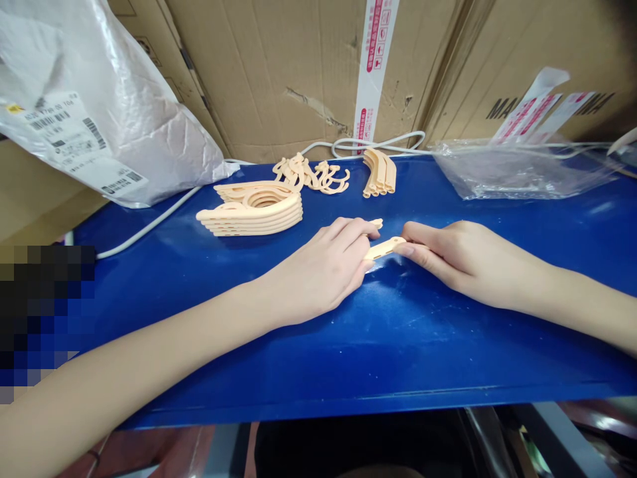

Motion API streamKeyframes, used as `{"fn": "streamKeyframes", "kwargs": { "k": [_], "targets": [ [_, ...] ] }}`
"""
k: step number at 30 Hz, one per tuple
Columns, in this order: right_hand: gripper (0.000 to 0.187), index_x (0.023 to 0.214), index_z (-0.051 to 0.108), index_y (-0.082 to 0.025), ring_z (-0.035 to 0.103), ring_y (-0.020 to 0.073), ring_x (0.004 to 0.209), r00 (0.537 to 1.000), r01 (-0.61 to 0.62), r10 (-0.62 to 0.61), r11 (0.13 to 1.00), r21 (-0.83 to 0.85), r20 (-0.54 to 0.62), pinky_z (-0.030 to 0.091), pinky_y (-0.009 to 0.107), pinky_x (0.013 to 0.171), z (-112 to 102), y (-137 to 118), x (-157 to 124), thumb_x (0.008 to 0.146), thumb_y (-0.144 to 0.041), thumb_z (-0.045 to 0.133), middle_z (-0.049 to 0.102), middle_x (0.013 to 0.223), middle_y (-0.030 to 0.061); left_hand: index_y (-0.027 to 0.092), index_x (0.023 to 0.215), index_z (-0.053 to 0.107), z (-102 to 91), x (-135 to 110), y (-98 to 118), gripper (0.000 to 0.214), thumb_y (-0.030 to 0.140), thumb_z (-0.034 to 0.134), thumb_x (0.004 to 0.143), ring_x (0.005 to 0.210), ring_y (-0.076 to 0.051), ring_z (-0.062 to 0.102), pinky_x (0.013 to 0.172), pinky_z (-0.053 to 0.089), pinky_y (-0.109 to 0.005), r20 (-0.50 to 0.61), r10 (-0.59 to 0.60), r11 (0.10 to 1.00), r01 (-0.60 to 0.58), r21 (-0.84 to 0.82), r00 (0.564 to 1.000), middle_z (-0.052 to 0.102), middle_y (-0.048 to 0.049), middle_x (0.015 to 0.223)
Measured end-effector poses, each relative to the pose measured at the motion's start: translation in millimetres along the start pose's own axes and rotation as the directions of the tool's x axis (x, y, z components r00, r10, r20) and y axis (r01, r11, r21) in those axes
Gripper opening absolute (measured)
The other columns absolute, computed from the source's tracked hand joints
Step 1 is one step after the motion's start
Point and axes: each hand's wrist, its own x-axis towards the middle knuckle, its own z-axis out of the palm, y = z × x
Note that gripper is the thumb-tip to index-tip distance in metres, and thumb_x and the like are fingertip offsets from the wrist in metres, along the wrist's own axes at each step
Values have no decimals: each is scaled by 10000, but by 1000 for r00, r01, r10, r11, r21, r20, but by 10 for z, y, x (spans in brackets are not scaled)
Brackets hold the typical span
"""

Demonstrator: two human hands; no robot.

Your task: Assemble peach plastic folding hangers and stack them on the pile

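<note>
Both hands grip one cream plastic hanger piece (382, 249) just above the blue table. My left hand (331, 265) is wrapped over its left part and hides most of it. With thumb and forefinger, my right hand (455, 255) pinches its right end. A cream tip (378, 224) sticks out past my left fingers; whether it belongs to the same piece cannot be seen. Beyond my left hand lies a stack of cream hanger parts (256, 216). A pile of loose hanger hooks (311, 174) sits behind it, and short curved tubes (379, 172) are bundled to the right.
The blue table (398, 358) ends at a front edge near me. Cardboard boxes (288, 66) wall off the back. A wrapped parcel (124, 106) leans at the left, a clear plastic bag (517, 176) lies back right, and a white cable (149, 226) crosses the table.
</note>
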Motion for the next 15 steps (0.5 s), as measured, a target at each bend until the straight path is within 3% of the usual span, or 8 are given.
{"fn": "streamKeyframes", "kwargs": {
  "k": [9, 15],
  "targets": [
    [387, 764, 435, -222, 398, 118, 478, 1000, 7, -8, 981, 193, 5, 277, 273, 513, -13, 3, -14, 999, -502, 305, 433, 558, -45, -2, 1163, 547, 8, -7, 8, 295, 164, 377, 988, 1208, -298, 465, 1032, 428, -463, -1, -1, 1000, 1, -7, 1000, 523, -206, 1308],
    [376, 777, 445, -222, 401, 122, 488, 1000, -6, 10, 989, 146, -30, 267, 276, 513, -21, 14, 6, 984, -519, 343, 449, 555, -43, 22, 1172, 535, -1, -4, 5, 290, 168, 357, 996, 1215, -289, 462, 1032, 431, -470, 4, -14, 1000, 14, 1, 1000, 525, -194, 1313]
  ]
}}
